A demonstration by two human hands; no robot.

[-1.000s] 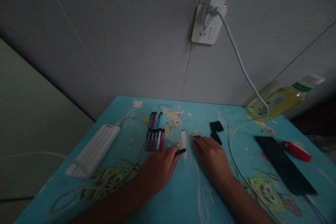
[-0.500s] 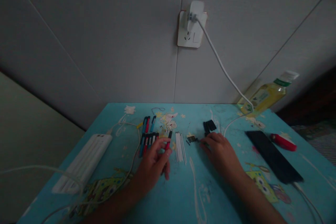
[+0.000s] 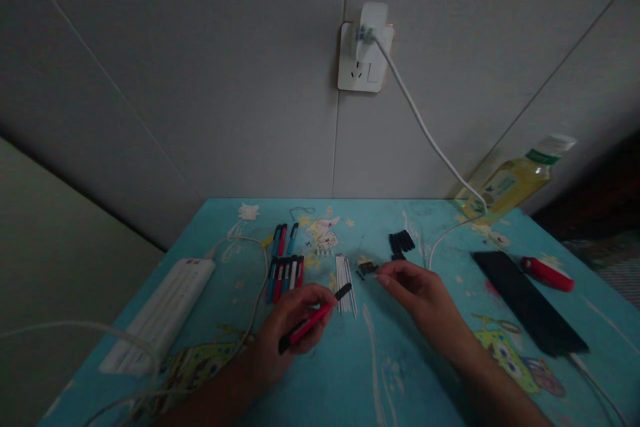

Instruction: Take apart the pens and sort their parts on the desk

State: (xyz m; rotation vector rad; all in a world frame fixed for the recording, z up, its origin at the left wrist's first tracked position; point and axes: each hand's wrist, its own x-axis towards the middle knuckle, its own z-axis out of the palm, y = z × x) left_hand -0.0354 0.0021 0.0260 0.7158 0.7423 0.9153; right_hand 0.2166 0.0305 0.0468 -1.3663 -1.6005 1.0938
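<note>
My left hand [image 3: 301, 320] is closed around a red pen [image 3: 311, 325] with black ends, slanted so its upper end points right. Just beyond that end lies a bundle of thin white refills [image 3: 343, 283]. My right hand [image 3: 413, 290] is low over the table in a pinch, thumb against fingers; whatever sits between the fingertips is too small to make out. Those fingertips are beside a little group of small dark parts [image 3: 367, 268]. Behind the right hand lie several black pieces [image 3: 401, 241] in a row. Red, blue and white pens [image 3: 285, 278] lie in rows left of the refills.
A white power strip [image 3: 160, 317] with a cable is on the left. On the right are a black power bank or phone-like slab [image 3: 529, 303], a red object [image 3: 549, 273] and a tilted bottle of yellow liquid [image 3: 515, 180]. A white charger [image 3: 373, 30] hangs in the wall socket.
The red pen has tipped from near upright to a slant toward the right, and my left hand has turned with it. My right fingertips have closed into a pinch near the small dark parts.
</note>
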